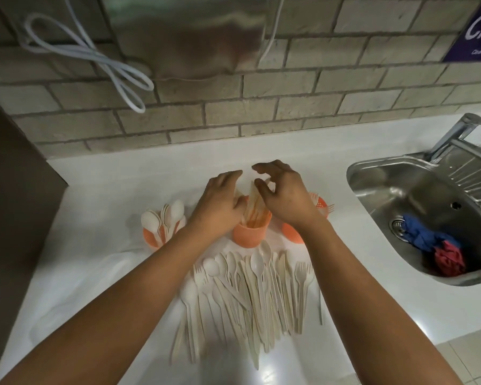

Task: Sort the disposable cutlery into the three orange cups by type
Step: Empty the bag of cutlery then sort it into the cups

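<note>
Hands work close together over the middle cup [251,234], the centre one of three orange cups standing in a row on the white counter [95,190]. A bundle of pale knives [254,202] stands upright in this cup. The left hand [220,201] holds the bundle from the left, thumb on the near side and fingers stretched along the far side. The right hand [283,193] sits at the knife tops with its fingers loosely curved and a gap between thumb and forefinger; whether it pinches anything I cannot tell. The left cup [154,238] holds a bunch of spoons [164,215], bowls up. The right cup [292,233] is mostly hidden behind the right wrist, and forks [331,208] poke out just beyond it. A loose pile of cutlery [250,295], with spoons, forks and knives mixed, lies fanned out on the counter just in front of the cups, handles toward the person. A steel sink [378,173] is set into the counter to the right, with a blue cloth [425,237] and a red cloth [450,259] bunched by its drain and a tap [456,132] above its far edge. A white hose [95,56] hangs looped on the brick wall [317,87] behind
</note>
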Available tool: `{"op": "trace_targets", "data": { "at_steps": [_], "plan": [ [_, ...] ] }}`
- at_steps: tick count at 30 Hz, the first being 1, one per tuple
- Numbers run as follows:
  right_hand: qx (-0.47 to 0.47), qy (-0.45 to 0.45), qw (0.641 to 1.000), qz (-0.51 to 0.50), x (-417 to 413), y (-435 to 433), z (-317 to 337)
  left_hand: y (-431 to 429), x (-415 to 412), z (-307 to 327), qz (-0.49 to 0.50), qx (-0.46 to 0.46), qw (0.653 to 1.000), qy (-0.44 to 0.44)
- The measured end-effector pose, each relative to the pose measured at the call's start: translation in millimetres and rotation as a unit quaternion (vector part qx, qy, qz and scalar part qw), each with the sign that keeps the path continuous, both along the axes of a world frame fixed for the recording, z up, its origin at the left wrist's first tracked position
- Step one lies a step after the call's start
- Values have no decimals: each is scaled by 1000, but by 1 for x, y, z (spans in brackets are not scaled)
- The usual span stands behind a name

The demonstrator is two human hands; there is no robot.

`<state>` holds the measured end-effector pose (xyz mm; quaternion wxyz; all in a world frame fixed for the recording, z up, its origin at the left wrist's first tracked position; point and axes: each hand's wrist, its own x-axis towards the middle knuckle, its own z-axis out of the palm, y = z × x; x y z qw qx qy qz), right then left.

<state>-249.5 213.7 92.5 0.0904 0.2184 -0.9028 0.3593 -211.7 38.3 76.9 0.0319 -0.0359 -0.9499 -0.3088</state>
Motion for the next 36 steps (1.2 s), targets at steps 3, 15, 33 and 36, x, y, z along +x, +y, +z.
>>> {"op": "trace_targets", "data": {
  "at_steps": [3,15,33,36],
  "plan": [
    [-3,-86,995,40,5,-7,-5,9,-1,-4,-24,3,998,-51],
    [-148,-184,970,53,-2,-15,-7,30,10,-13,-14,-55,997,-44],
    [-73,-151,986,15,94,71,-3,52,109,-3,164,42,982,88],
    [95,-233,966,-54,114,106,-24,60,149,-23,206,33,977,-36]
  ]
}}
